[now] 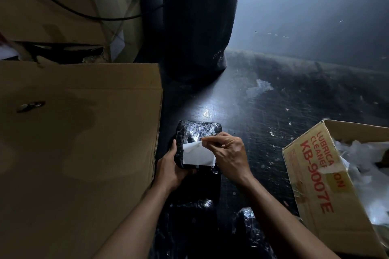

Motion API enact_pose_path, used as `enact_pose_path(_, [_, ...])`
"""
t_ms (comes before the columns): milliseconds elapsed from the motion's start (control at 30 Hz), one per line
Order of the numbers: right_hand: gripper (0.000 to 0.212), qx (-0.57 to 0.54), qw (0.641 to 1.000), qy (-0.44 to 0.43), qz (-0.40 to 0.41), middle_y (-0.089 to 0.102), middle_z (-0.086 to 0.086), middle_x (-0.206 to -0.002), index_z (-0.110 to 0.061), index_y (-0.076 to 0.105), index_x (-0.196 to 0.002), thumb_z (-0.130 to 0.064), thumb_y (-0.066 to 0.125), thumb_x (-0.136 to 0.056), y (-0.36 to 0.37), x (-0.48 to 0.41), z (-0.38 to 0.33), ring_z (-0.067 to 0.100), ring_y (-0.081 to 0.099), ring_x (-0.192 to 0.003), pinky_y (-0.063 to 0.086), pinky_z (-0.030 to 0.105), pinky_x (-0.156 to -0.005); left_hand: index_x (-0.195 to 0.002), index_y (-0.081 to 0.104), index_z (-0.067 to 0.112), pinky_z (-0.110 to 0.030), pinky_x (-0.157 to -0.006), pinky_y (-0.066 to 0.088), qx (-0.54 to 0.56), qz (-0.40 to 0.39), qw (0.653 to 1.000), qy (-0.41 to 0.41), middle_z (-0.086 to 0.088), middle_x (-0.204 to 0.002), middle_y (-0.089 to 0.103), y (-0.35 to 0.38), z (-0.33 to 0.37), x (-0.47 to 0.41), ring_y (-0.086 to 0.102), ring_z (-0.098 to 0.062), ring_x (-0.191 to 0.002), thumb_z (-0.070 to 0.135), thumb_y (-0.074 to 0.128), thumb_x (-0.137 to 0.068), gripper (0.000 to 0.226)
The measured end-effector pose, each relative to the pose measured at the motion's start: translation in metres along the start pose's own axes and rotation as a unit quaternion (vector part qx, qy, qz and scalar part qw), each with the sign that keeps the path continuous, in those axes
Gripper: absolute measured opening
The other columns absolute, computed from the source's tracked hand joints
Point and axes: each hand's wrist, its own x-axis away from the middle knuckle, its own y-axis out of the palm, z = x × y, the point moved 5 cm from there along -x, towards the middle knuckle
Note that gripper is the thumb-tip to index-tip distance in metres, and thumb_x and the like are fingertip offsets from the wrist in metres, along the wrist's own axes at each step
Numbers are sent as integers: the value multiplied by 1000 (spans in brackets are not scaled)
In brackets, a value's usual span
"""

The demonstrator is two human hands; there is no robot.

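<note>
Parcel (196,132) black-wrapped, on bench (273,111) beside big carton (84,132) | left hand (171,169) grips parcel edge, steadying it | right hand (228,153) pinches white label (197,154) corner, likely to stick it flat

A small black parcel (196,130) in glossy bubble wrap, low in view at six o'clock. A blank white label (196,155) covers its near half, its twelve-o'clock edge curled up off the wrap.

White label (199,154), glossy black parcel (197,132)
</note>
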Motion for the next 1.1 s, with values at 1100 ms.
enact_pose_path(1100, [10, -16, 1000, -12, 15, 75, -8, -82, -16, 82, -91, -12, 80, -82, -26, 16, -30, 4, 69, -75, 52, 16, -67, -155, 17, 28, -31, -103, 43, 7, -14, 1000, -13, -8, -143, 53, 1, 3, 1, 50, -21, -130, 40, 94, -52, 129])
